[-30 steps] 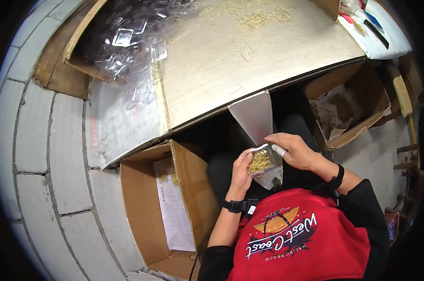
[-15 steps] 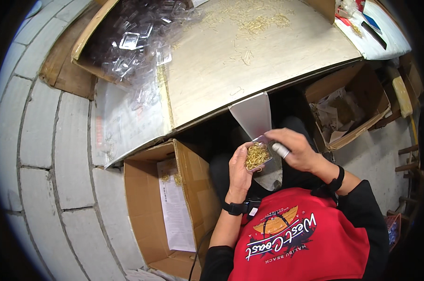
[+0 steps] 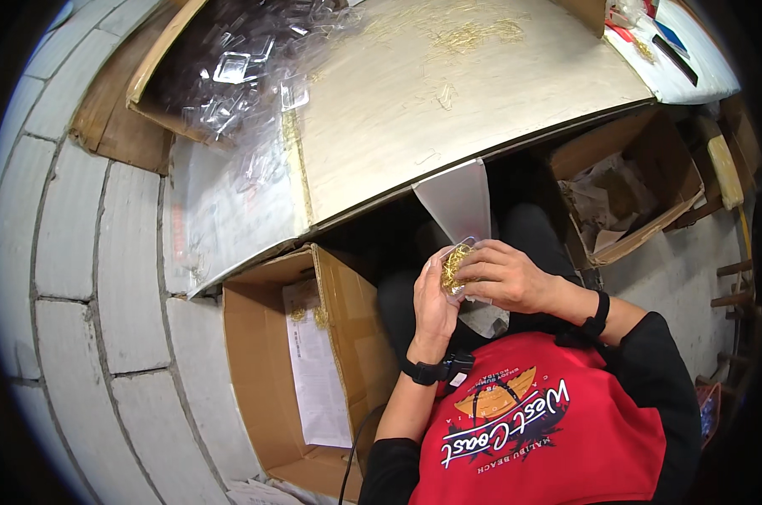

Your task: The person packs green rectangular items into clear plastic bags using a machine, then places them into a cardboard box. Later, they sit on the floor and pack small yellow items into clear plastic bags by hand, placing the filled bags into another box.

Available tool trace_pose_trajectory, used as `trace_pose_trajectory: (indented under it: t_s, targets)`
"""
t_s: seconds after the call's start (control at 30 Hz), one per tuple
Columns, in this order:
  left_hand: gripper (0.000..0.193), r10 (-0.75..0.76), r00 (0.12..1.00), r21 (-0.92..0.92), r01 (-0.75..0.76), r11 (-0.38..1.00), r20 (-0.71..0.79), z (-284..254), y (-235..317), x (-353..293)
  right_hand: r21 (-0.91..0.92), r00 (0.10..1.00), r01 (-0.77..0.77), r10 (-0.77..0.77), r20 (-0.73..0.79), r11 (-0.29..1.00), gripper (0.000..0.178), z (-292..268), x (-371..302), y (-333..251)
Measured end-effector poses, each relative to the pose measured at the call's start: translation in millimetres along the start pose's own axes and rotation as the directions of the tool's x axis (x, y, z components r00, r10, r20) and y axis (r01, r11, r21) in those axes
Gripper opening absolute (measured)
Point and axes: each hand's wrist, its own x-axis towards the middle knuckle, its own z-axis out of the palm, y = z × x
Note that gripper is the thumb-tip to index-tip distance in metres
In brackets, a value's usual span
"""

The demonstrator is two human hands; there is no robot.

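Observation:
My left hand [image 3: 434, 305] is closed around a small clear plastic box [image 3: 451, 292], held in front of my lap. Thin gold-coloured wire hooks [image 3: 454, 268] fill the box in a tangled heap. From the other side my right hand [image 3: 511, 276] grips the box, its fingers bent over the heap and covering part of it. The right thumb is mostly hidden. Both hands are just below the tip of a white chute-like sheet [image 3: 457, 202] hanging from the table edge.
The table [image 3: 373, 135] carries scattered gold wire pieces [image 3: 474, 35]. A pile of clear plastic boxes [image 3: 232, 67] lies at the far left. One cardboard box [image 3: 347, 337] stands left of my legs, another [image 3: 642, 168] under the table's right side. A white-covered surface [image 3: 709, 67] holds tools.
My right hand has moved left, and its fingers now lie over the hooks and the box. The white-wrapped thumb is no longer plainly visible. The box has tilted and risen slightly.

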Motion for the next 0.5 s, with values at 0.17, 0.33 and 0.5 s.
trace_pose_trajectory:
  t_s: [0.17,0.33,0.5]
  targets:
    - [0.031,-0.04,0.999,0.086,0.04,0.996,-0.002,3,8,-5,0.113,0.987,-0.154,0.159,-0.037,0.982,0.023,-4,6,2]
    - [0.03,-0.052,0.998,0.086,0.054,0.995,-0.03,5,10,-9,0.087,0.948,-0.314,0.317,-0.022,0.946,0.031,1,-2,5]
    - [0.033,0.028,0.997,0.055,-0.024,0.998,-0.068,6,7,-5,-0.076,0.963,-0.226,0.234,0.133,0.971,0.044,-4,4,-3]
